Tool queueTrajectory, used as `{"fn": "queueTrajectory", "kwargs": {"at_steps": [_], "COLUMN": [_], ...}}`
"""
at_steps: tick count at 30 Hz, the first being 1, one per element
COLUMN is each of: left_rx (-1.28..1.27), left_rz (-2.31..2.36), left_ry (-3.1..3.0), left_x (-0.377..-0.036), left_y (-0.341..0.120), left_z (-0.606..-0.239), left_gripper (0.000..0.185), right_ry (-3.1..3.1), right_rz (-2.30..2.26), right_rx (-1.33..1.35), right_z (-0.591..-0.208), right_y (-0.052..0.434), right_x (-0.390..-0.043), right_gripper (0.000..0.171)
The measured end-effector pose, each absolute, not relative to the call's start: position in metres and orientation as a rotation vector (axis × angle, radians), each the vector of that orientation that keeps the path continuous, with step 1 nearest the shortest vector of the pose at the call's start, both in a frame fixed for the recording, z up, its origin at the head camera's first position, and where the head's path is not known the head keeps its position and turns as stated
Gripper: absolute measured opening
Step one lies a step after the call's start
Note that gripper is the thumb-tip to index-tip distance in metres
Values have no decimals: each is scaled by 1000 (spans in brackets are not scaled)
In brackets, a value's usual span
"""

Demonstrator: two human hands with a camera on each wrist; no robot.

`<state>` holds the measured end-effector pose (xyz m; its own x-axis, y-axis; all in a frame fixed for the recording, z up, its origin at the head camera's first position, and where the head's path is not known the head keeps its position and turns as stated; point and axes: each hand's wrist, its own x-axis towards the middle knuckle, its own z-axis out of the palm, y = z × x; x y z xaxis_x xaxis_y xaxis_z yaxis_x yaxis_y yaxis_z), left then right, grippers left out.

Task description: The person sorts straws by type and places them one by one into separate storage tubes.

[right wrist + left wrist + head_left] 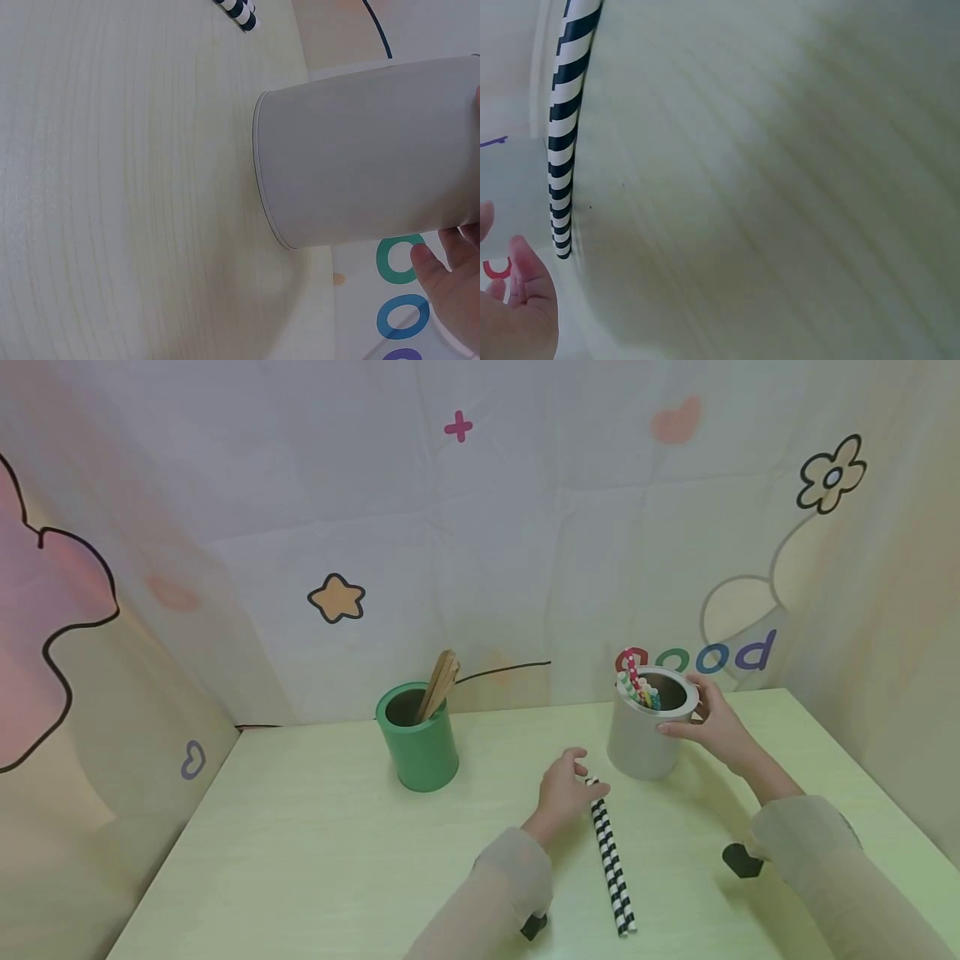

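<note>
Two black-and-white striped paper straws point(613, 868) lie side by side on the table. My left hand point(562, 792) hovers at their far end, its thumb crossing over them in the head view and its fingers relaxed with nothing in them. In the left wrist view, the striped straws point(564, 135) show apart from the fingertips. At the right stands a light grey cylindrical holder point(643, 747), upright, with several colourful patterned paper straws point(637, 687) inside. My right hand point(716, 727) grips this holder at its right side, thumb on the front and fingers by the rim.
A green cylindrical holder point(422, 756) with several flat wooden sticks point(438, 685) stands at the back left of the table point(300, 843). Behind the table hangs a printed cloth backdrop point(495, 568). Small black pieces point(742, 860) show under both sleeves.
</note>
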<state>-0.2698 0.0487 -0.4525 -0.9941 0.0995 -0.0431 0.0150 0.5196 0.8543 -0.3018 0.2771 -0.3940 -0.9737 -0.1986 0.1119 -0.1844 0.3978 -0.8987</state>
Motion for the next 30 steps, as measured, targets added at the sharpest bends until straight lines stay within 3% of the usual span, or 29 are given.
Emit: {"fn": "queueTrajectory", "kwargs": {"at_steps": [30], "left_rx": [285], "left_rz": [1104], "left_ry": [2781], "left_x": [-255], "left_y": [48], "left_z": [-465], "left_gripper": [58], "right_ry": [2597], "right_rz": [-1685], "right_rx": [-345], "right_z": [-392], "right_y": [276], "right_x": [-301], "right_gripper": [89]}}
